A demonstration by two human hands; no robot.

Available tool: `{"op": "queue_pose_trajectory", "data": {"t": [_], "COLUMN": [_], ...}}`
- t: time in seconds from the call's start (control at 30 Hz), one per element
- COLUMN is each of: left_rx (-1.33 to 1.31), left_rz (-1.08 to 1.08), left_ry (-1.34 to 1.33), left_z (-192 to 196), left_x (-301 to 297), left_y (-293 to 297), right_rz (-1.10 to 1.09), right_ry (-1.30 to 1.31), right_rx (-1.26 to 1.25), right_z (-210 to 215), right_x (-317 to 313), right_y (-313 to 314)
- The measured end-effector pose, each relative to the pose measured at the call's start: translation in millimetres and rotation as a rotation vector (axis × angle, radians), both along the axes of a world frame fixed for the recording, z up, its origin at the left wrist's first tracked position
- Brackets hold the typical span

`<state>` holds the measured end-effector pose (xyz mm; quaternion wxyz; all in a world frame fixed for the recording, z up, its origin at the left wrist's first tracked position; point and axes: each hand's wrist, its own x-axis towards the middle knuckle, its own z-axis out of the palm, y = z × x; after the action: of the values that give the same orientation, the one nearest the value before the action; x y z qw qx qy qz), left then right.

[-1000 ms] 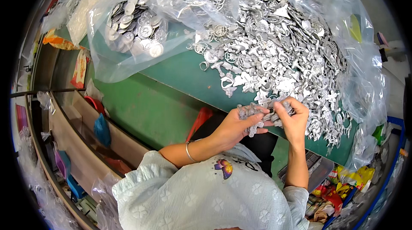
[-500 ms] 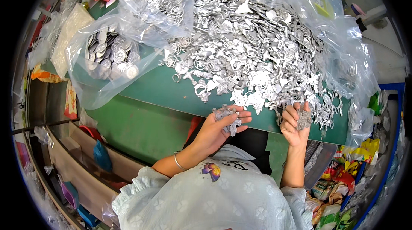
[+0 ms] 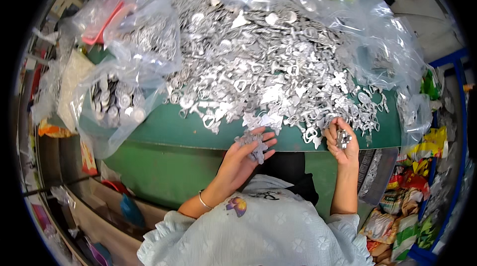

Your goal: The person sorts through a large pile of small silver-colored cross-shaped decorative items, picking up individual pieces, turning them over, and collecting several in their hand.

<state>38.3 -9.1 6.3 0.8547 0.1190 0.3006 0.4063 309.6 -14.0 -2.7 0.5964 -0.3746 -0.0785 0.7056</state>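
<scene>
My left hand (image 3: 234, 168) is palm up before the table's near edge, fingers partly spread. Several small grey metal castings (image 3: 257, 150) lie across its palm and fingers. To the right, my right hand (image 3: 350, 153) is raised with its fingers curled around a shiny metal casting (image 3: 343, 139) of a shape too small to tell. Just beyond both hands spreads a large heap of silver metal castings (image 3: 278, 62) in mixed flat, looped and figured shapes, on the green tabletop (image 3: 203, 134).
Clear plastic sheeting (image 3: 392, 57) borders the heap. At left, a clear plastic bag (image 3: 82, 112) holds round metal discs (image 3: 117, 104). A red tray (image 3: 104, 27) lies at the far left. A grey crate (image 3: 382, 176) and colourful packets (image 3: 397, 201) are below right.
The whole view has shifted, so the heap appears further left. The casting in my right hand shows a smaller, brighter outline than the broad rounded one before. My left hand still carries its castings.
</scene>
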Motion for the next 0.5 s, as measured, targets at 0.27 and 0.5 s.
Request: {"op": "queue_pose_trajectory", "data": {"t": [0.27,0.5], "left_rx": [-0.032,0.087], "left_rz": [-0.158,-0.540], "left_ry": [-0.103,0.117], "left_z": [-4,39], "left_x": [18,129], "left_y": [12,68], "right_rz": [-0.136,-0.273], "right_ry": [-0.535,-0.718], "right_rx": [0.085,0.145], "right_z": [12,8], "right_x": [34,68], "right_y": [-6,-7]}}
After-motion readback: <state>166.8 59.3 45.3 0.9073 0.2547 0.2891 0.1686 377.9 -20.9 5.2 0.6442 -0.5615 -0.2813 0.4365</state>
